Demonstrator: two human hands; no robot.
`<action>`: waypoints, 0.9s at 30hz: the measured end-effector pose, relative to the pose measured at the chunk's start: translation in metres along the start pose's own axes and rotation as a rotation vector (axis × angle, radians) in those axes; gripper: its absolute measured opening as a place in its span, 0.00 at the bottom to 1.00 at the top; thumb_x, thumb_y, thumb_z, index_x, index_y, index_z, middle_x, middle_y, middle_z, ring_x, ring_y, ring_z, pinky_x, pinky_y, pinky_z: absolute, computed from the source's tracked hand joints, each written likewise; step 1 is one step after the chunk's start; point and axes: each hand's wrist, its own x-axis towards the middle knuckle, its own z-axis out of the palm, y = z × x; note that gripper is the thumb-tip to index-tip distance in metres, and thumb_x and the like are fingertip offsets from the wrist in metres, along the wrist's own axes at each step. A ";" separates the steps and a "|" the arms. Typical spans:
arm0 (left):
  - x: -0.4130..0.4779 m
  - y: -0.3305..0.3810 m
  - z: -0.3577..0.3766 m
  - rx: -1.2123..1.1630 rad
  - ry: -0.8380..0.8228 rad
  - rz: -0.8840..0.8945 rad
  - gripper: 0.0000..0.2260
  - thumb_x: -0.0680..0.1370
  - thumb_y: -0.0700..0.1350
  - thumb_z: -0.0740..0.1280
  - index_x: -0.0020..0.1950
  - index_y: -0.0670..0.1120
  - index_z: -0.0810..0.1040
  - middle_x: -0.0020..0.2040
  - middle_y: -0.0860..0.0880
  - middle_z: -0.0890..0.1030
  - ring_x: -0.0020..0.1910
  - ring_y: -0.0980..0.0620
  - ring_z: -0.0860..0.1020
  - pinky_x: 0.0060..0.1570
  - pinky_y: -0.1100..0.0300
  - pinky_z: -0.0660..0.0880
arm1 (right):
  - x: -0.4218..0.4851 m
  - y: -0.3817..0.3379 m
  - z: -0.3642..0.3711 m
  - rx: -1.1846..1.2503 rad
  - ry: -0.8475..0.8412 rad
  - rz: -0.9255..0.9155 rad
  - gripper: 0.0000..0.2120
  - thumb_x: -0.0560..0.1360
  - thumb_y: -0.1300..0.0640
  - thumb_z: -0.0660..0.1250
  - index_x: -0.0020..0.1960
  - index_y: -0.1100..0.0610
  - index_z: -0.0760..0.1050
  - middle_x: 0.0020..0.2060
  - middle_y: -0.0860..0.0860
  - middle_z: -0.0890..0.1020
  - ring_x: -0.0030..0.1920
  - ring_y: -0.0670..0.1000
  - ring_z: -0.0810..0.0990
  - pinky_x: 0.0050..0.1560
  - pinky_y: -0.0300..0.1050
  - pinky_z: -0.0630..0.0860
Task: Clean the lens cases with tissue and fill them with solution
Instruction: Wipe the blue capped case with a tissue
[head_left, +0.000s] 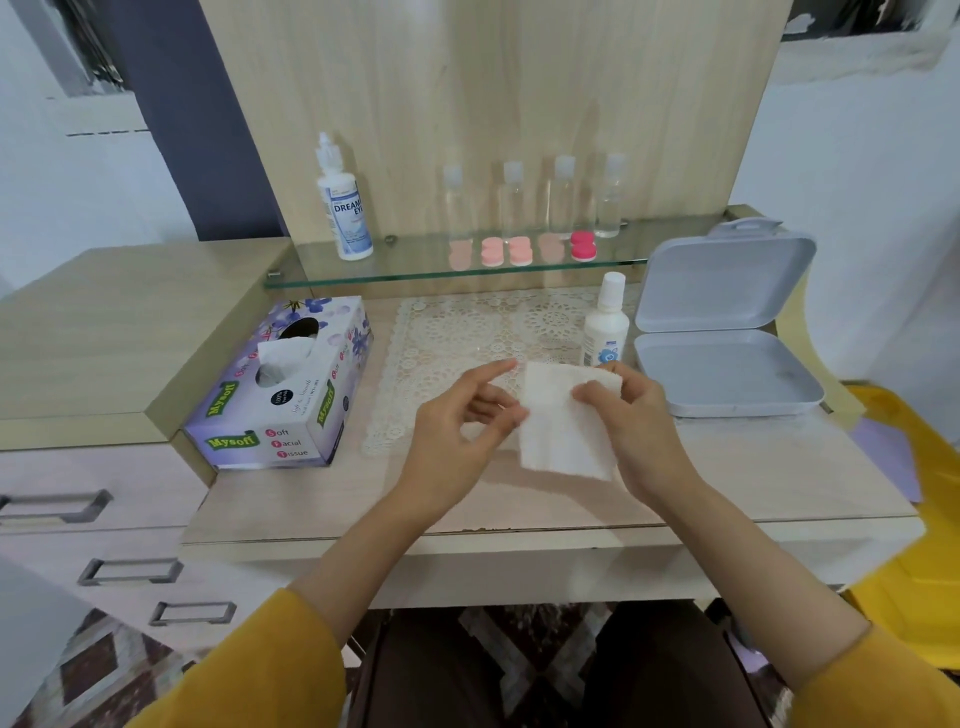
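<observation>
Lens cases (521, 251) on glass shelf (395, 267), wooden desk (727, 467)

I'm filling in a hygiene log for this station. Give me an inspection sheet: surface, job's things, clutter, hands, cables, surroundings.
Surface: wooden desk with a lace mat; glass shelf behind.
Job's things: tissue held above the desk; tissue box at left; small solution bottle upright at the mat's right edge; lens cases in a row and large solution bottle on the shelf.
Clutter: four clear bottles on the shelf; grey box lying open, at right.
Hands: left hand pinches the tissue's left edge; right hand grips its right side.
Cables: nothing seen.
Surroundings: drawers at left, yellow object at right.
</observation>
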 end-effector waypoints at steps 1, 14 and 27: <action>0.002 -0.005 -0.005 0.055 0.007 0.012 0.16 0.71 0.42 0.71 0.56 0.56 0.74 0.42 0.55 0.80 0.41 0.60 0.78 0.47 0.69 0.72 | 0.002 -0.001 -0.003 -0.034 0.036 0.001 0.07 0.73 0.67 0.63 0.39 0.57 0.72 0.36 0.52 0.77 0.36 0.50 0.75 0.36 0.43 0.72; 0.008 -0.049 -0.023 0.596 -0.270 -0.066 0.16 0.70 0.50 0.72 0.56 0.48 0.81 0.49 0.52 0.78 0.49 0.56 0.70 0.54 0.64 0.66 | 0.021 0.026 -0.009 -0.808 0.054 -0.694 0.04 0.65 0.67 0.68 0.39 0.61 0.76 0.34 0.53 0.80 0.37 0.54 0.76 0.39 0.39 0.66; 0.000 -0.061 -0.018 0.500 -0.171 0.112 0.19 0.66 0.55 0.68 0.47 0.42 0.83 0.40 0.48 0.81 0.43 0.58 0.72 0.49 0.76 0.64 | 0.021 0.049 0.001 -0.864 -0.357 -0.511 0.16 0.73 0.46 0.63 0.45 0.56 0.84 0.56 0.54 0.80 0.56 0.53 0.77 0.57 0.47 0.71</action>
